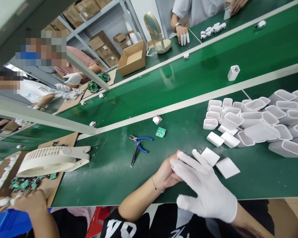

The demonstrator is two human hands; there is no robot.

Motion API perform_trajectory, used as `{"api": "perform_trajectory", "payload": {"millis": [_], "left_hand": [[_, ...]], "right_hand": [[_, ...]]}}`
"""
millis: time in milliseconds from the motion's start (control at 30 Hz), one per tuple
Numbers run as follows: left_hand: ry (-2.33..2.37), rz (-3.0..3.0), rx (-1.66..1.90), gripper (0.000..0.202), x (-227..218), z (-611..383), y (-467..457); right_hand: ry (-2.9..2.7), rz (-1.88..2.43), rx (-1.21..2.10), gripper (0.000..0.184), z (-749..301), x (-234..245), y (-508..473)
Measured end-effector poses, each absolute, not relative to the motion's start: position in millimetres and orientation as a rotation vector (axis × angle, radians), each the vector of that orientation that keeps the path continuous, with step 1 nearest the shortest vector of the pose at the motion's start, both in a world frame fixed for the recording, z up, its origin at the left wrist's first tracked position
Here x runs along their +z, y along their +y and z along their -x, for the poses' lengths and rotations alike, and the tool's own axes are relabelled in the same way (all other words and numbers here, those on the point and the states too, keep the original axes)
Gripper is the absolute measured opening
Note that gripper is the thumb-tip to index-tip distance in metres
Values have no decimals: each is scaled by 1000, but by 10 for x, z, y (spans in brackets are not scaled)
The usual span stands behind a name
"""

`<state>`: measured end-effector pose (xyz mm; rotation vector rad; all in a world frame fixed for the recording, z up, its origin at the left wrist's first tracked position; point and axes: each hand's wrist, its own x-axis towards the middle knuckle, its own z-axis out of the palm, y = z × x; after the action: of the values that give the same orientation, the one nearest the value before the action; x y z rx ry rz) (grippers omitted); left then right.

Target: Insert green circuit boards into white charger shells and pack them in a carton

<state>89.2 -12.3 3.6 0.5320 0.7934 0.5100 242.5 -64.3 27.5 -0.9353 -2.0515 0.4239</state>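
My left hand [168,171] is bare, with a thin bracelet at the wrist. Its fingers curl inward, and what they hold, if anything, is hidden behind the glove. My right hand [205,188] wears a white glove; its fingers are stretched out and spread, the fingertips reaching over the left hand. Just right of the glove lie white plastic covers, the closest a flat white piece [227,167]. Ahead of both hands lie blue-handled pliers [141,138], black tweezers [135,154], a small green circuit board [160,132] and a little part with a white blob [157,119].
Many open white plastic housings [254,119] crowd the right side. A green conveyor belt [196,79] runs beyond a pale rail, carrying one upright housing [233,73]. To the left, a white fan [52,158] lies beside a co-worker's hands [27,201]. Other people work across the belt.
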Motion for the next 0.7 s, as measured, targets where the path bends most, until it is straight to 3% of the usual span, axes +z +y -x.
{"api": "perform_trajectory", "payload": {"millis": [233,400,533,700], "left_hand": [[724,-178,559,40,65,-893,-125],[671,-259,435,41,101,-879,-86],[716,-241,416,45,91,-867,-82],[830,-175,483,43,42,-905,-116]], "right_hand": [[-1959,1003,268,37,-2397,306,-595],[-1756,940,685,60,-2451,199,-645],[-1864,969,538,72,-2449,97,-691],[-1985,1059,250,58,-2320,149,-679]]}}
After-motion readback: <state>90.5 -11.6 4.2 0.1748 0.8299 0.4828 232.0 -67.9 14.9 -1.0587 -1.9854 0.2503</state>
